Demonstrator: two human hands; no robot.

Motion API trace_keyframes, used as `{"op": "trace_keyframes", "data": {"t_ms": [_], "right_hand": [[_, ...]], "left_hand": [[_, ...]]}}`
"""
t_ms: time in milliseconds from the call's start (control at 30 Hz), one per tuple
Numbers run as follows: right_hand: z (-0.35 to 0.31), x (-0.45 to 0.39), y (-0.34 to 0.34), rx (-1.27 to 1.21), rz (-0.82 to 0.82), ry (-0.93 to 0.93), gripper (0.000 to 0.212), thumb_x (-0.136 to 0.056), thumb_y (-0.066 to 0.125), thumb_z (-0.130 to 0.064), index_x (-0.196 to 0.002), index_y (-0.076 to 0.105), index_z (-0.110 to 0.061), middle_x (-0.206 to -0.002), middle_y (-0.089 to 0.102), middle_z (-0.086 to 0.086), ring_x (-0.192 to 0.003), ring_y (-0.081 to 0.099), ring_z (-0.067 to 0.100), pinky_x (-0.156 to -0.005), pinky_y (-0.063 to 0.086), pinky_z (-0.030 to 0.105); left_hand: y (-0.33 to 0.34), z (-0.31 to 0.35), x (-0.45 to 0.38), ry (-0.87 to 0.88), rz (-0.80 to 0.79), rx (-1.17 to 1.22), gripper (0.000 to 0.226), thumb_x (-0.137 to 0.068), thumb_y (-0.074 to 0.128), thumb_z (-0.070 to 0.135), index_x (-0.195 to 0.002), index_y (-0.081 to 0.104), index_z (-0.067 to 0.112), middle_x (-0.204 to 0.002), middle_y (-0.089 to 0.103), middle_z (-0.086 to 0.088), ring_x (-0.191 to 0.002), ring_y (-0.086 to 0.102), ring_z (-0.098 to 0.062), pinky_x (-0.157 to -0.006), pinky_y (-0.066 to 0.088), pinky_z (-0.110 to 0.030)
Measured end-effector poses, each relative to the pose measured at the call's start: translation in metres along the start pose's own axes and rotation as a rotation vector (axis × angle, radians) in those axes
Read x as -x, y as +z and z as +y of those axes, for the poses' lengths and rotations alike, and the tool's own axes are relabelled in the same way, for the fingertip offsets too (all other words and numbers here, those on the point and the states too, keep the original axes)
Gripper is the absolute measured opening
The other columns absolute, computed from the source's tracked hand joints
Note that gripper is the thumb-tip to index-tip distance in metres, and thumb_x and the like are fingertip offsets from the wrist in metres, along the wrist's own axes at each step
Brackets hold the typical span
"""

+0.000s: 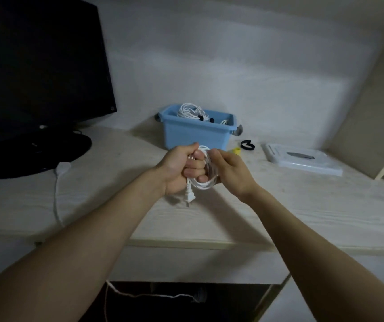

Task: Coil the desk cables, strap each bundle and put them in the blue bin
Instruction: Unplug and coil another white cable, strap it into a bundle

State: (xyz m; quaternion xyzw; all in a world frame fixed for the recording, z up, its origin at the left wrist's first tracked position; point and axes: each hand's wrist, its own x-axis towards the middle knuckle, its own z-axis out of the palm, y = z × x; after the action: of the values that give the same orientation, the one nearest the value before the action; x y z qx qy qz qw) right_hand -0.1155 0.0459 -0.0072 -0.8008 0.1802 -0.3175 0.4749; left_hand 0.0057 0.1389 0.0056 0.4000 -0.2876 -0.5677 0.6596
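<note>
Coiling stage, with the bundle not yet strapped: the left hand [181,168] has its fingers curled tightly round a white cable coil [206,173], held in the air above the middle of the tabletop [302,205], just in front of the blue bin [195,135]; the plug [189,195] hangs free below this grip. The right hand [230,173] meets the coil from the other side, fingers bent against the outer loops, though whether it pinches a strand or only steadies them cannot be told. The chief risk, as judged from here, is that the loops spring apart when either hand lets go to fetch the black strap [248,145], which lies on the tabletop to the right of the bin, well apart from both hands. The dangling plug could swing and catch on the front edge of the tabletop. A second white cable [56,201] trails over the left part of the front edge and might be snagged. The bin already holds a strapped white bundle [192,111], so a loosely tied coil dropped in could tangle with it
</note>
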Motion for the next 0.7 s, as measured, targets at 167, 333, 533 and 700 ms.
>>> {"op": "trace_keyframes", "data": {"t_ms": [167, 333, 533, 700], "right_hand": [[0.036, -0.033, -0.026, -0.024, 0.180, 0.164, 0.039, -0.107, 0.040, -0.029, -0.088, 0.072, -0.015, -0.083, 0.071, 0.008, -0.077, 0.065, 0.019, -0.071, 0.054, 0.038], [0.096, -0.075, -0.072, 0.484, 0.423, 0.305, 0.030, -0.089, 0.057, -0.005, -0.118, 0.063, -0.005, -0.116, 0.066, 0.012, -0.104, 0.062, 0.026, -0.091, 0.049, 0.033], [0.137, -0.131, -0.092, 0.677, 0.395, 0.317, 0.043, -0.086, 0.061, -0.013, -0.128, 0.055, -0.009, -0.136, 0.046, 0.016, -0.125, 0.049, 0.033, -0.109, 0.041, 0.045], [0.148, -0.155, -0.096, 0.929, 0.235, 0.265, 0.047, -0.096, 0.053, -0.033, -0.140, 0.048, -0.021, -0.153, 0.037, 0.007, -0.142, 0.028, 0.031, -0.115, 0.025, 0.050]], "left_hand": [[-0.007, -0.005, -0.043, 0.126, 0.199, -0.122, 0.043, -0.103, 0.035, 0.029, -0.061, 0.032, 0.023, -0.040, 0.017, 0.008, -0.034, 0.012, -0.008, -0.043, 0.020, -0.021], [-0.022, -0.005, -0.073, 0.134, 0.238, -0.035, 0.045, -0.100, 0.037, 0.026, -0.055, 0.032, 0.025, -0.041, 0.017, 0.008, -0.035, 0.012, -0.009, -0.040, 0.019, -0.020], [-0.046, -0.015, -0.095, 0.103, 0.257, 0.040, 0.047, -0.099, 0.038, 0.028, -0.053, 0.031, 0.025, -0.040, 0.016, 0.008, -0.034, 0.011, -0.009, -0.039, 0.019, -0.018], [-0.049, -0.019, -0.098, 0.071, 0.247, 0.027, 0.047, -0.098, 0.038, 0.028, -0.052, 0.030, 0.025, -0.039, 0.016, 0.007, -0.033, 0.011, -0.010, -0.042, 0.016, -0.020]]}}
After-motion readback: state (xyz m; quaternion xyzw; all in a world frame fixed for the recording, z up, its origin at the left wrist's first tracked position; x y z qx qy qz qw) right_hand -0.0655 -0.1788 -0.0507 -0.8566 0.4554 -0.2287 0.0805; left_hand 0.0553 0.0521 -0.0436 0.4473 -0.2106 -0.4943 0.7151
